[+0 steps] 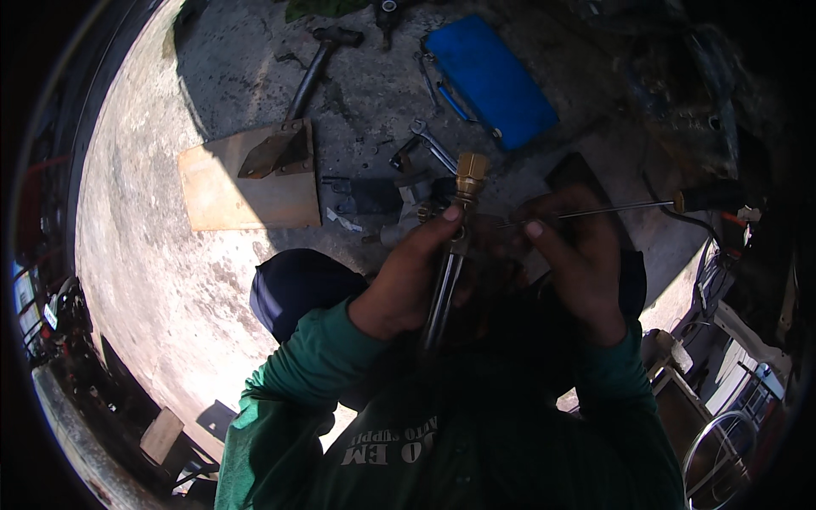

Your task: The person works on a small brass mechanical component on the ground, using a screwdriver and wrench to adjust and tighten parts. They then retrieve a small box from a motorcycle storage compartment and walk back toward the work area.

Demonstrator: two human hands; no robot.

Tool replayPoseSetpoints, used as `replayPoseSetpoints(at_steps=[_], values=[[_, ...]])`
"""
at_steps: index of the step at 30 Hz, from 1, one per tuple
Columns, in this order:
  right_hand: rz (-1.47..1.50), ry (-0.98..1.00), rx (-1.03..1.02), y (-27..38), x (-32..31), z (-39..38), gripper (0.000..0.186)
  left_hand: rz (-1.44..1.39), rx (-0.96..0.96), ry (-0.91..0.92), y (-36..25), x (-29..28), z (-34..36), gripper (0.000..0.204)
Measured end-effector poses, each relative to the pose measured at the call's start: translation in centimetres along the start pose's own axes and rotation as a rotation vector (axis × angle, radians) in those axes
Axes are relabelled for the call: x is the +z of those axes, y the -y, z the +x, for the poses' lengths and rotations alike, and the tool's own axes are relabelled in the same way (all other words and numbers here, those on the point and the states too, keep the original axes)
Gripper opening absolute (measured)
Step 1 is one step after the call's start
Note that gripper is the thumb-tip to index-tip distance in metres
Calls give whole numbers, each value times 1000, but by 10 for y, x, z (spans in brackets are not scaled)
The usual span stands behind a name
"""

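Note:
My left hand (408, 276) is closed round a shiny metal tube (444, 293) topped by a brass hex fitting (471, 170). The tube stands nearly upright in the picture, with my thumb pressed just below the brass part. To its right, my right hand (582, 255) pinches the thin shaft of a screwdriver-like tool (616, 209), close to its tip. That tool's dark handle (710, 196) sticks out to the right. Its tip points at the tube, but shadow hides whether they touch.
On the concrete floor lie a hammer (316, 72), a bent metal plate (255, 191), wrenches (433, 144), a dark cloth-like piece (365, 195) and a blue case (493, 81). A cable (701, 225) runs at right. Frames and a wire coil (718, 446) stand lower right.

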State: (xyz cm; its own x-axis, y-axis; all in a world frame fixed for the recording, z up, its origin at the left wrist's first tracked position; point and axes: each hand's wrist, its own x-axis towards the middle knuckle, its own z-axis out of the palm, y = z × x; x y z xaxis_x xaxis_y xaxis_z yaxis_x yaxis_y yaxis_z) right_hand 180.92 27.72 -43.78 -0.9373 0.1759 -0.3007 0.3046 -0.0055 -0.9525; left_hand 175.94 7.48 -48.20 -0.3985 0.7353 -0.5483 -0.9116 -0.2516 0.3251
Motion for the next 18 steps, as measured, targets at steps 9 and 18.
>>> replayPoseSetpoints(at_steps=[9, 18], values=[[12, -135, -8, 6, 0, 1, 15, -3, 24, 5, -3, -2, -3, 56], [-451, -43, -507, -7, -1, -4, 12, 46, 36, -153, -1, 8, 3, 59]])
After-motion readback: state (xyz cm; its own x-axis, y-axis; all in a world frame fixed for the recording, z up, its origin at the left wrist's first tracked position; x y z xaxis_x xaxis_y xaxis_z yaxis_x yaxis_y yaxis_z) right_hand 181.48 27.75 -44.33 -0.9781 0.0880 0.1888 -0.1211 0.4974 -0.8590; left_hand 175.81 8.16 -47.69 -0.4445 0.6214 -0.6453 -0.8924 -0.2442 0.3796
